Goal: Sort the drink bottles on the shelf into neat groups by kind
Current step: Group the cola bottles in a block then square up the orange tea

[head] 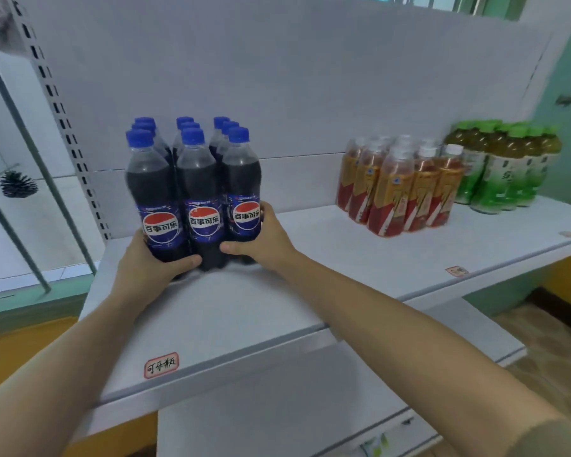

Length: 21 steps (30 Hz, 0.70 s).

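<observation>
Several dark cola bottles (200,179) with blue caps and round red-white-blue labels stand in a tight block on the left of the white shelf (327,252). My left hand (152,262) wraps around the block's front left corner, thumb across the base of the front bottle. My right hand (264,239) grips the front right corner the same way. Farther right stands a group of several red-and-gold tea bottles (396,189) with white caps. Beside them, at the far right, is a group of several green tea bottles (505,163) with green caps.
A red-framed paper label (161,365) is stuck on the shelf's front edge, and a second one (456,270) sits farther right. A lower white shelf (294,400) juts out below. The slotted upright post (63,120) bounds the shelf on the left. A pine cone (18,183) lies beyond it.
</observation>
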Tool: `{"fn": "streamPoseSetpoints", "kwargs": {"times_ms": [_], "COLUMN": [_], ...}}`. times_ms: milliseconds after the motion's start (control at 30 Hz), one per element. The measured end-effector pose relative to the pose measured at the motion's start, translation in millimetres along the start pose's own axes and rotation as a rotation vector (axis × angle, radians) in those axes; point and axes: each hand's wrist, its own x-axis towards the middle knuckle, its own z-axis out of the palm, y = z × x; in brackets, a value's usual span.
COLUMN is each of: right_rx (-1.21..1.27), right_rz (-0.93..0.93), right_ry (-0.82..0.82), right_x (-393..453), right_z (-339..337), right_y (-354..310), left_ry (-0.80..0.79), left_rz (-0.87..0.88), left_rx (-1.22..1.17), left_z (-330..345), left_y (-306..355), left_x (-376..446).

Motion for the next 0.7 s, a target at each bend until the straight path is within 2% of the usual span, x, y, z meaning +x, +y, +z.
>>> {"fn": "streamPoseSetpoints", "kwargs": {"times_ms": [567,700], "right_rx": [0.161,0.114], "right_rz": [-0.077,-0.121], "right_ry": [0.007,-0.025], "right_x": [11,10], "right_z": [3,1], "right_y": [18,19], "left_ry": [0.064,0.050], "left_rz": [-0.012,-0.001], "left_rx": [0.112,0.104], "left_z": [4,4], "left_y": [12,9], "left_x": [-8,-6]}}
